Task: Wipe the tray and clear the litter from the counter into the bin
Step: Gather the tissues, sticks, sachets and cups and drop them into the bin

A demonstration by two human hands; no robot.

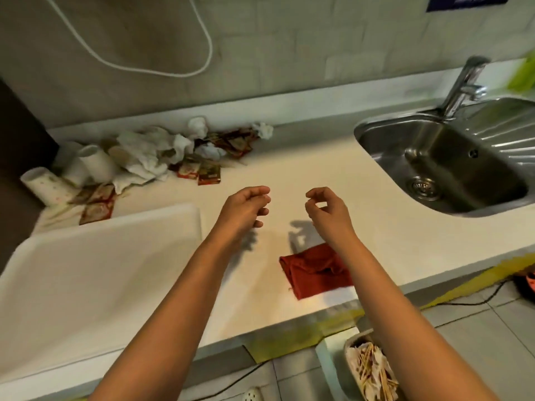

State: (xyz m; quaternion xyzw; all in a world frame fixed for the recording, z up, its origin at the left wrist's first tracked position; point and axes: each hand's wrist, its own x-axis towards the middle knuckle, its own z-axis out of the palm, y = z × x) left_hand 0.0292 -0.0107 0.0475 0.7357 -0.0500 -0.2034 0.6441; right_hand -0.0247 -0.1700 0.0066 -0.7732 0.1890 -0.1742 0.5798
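A white tray (95, 256) lies at the left front of the pale counter (333, 180). Behind it, against the wall, sits a heap of litter: crumpled napkins (147, 153), red sauce sachets (208, 172) and tipped paper cups (49, 183). A folded red cloth (312, 270) rests near the counter's front edge. My left hand (246, 206) and my right hand (327, 211) hover over the middle of the counter, fingers loosely curled and apart, holding nothing. The right forearm crosses the cloth's right side. A bin (367, 369) with napkins and wooden sticks stands on the floor below.
A steel sink (451, 157) with a tap (463, 85) fills the right end of the counter. A white cable (199, 39) loops on the tiled wall. Black cables and yellow tape run along the floor by the cabinet.
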